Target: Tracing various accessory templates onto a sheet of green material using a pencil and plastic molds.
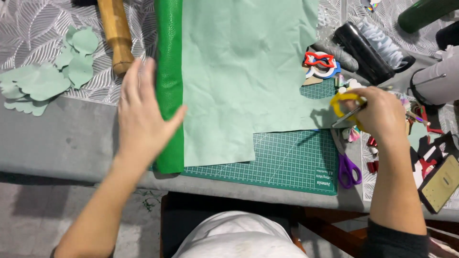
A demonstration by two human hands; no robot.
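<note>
My left hand (141,114) lies flat, palm down, fingers spread open, pressing on the rolled edge of the green leatherette sheet (169,86); forearm comes in from bottom left. The sheet's pale mint underside (239,71) spreads to the right, wrinkled, over the green cutting mat (287,162) w/ its white grid.

My right hand (377,114) is curled shut around yellow-handled scissors (345,106), blades dark and angled down-left at the sheet's right edge; wrist bent, dark sleeve at bottom right. Can't tell if the blades touch the sheet.

Purple-handled scissors (348,167) lie just below that hand, at the mat's right edge. Mat has a small white printed label in its lower right corner. Mint scalloped cut-outs (48,79) sit in a pile far left, next to a wooden rolling pin (117,33). Red & white cutter shapes (319,64) rest above the right hand, beside a black tube (366,50). A tan rectangular tag w/ dark border (442,184) sits far right, among red scraps.
</note>
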